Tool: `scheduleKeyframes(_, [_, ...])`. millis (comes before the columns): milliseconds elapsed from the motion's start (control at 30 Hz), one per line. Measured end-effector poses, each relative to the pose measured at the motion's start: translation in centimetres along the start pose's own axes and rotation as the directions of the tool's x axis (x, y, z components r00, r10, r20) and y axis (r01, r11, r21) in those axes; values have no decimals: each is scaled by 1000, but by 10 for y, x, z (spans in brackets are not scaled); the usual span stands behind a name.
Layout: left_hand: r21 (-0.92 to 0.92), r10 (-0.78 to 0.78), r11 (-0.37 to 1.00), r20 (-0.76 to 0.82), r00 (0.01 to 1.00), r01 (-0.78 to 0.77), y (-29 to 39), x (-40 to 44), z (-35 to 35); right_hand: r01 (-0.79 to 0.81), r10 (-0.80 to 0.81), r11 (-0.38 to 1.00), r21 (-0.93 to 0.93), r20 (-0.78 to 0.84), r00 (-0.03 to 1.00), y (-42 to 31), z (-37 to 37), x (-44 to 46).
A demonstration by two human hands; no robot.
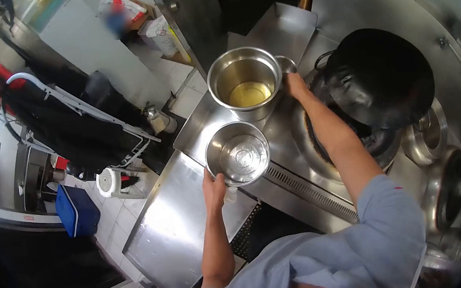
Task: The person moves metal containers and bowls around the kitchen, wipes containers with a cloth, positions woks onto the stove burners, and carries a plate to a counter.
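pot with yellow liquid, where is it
In the head view, the pot is upper centre, just beyond the bowl and left of the wok, right hand at its handle.

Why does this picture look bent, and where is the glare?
Head view: straight edges bow and corners go black, probably a wide lens; head view: white glare on the metal counter, smaller glints inside the pot in the left hand.

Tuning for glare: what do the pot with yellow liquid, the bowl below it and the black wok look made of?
Pot: likely stainless steel, fairly polished; silvery rim, bright highlights.
Bowl: also silvery metal, probably stainless, shiny; reflections inside.
Wok: probably iron or carbon steel, dark with patchy sheen; colour alone can't rule out a coating.
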State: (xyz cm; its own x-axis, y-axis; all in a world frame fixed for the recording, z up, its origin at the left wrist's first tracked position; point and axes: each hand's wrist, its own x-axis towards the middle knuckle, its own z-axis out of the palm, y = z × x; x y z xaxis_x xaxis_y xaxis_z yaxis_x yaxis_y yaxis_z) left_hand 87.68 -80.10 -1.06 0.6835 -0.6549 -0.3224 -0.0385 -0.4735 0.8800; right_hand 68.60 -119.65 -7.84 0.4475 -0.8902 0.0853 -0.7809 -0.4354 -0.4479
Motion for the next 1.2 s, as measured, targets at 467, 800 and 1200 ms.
scheduleKeyframes(467, [484,380,772,168,909,-412,30,32,0,-297,188,838,457,270,944,-128,-11,-236])
scheduleKeyframes(800, [304,209,875,465,860,-377,26,15,-3,-255,242,742,620,106,964,-64,-139,-325])
scheduleKeyframes(1200, [37,6,999,529,849,-30,-41,-18,124,41,871,486,873,-480,-105,272,-322,-561])
